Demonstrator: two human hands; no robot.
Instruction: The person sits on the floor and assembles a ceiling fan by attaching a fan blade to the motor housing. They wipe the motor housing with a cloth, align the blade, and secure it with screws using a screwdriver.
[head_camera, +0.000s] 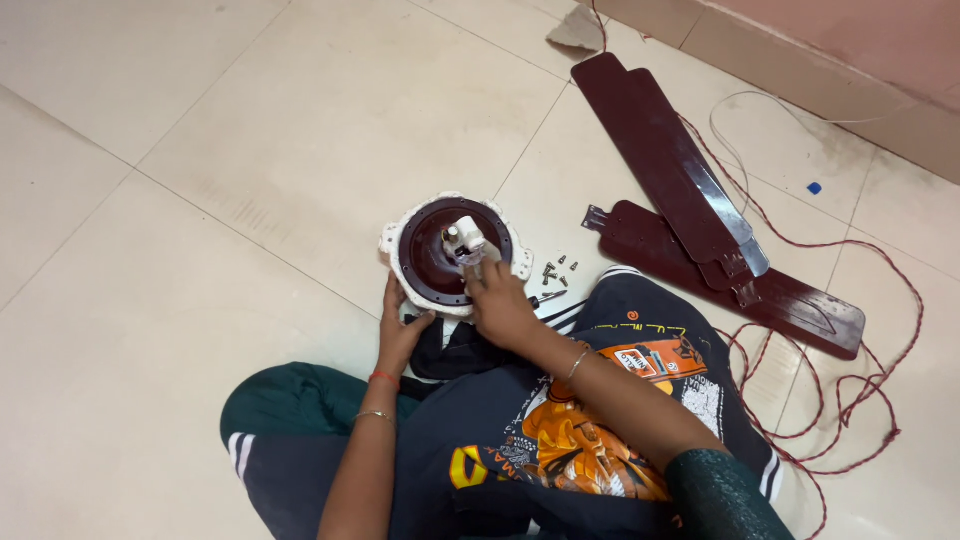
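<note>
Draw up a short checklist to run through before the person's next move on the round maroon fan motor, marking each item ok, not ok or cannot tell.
1. Round maroon fan motor rests flat on the tiled floor: ok.
2. Left hand steadies the motor's near rim: ok.
3. Right hand reaches the white part at the hub: ok; grip cannot tell.
4. Small metal screws lie together beside the motor: ok.
5. Long maroon fan blades lie apart from the motor: ok.
6. Red twisted wire lies loose by the person's leg: not ok.
</note>
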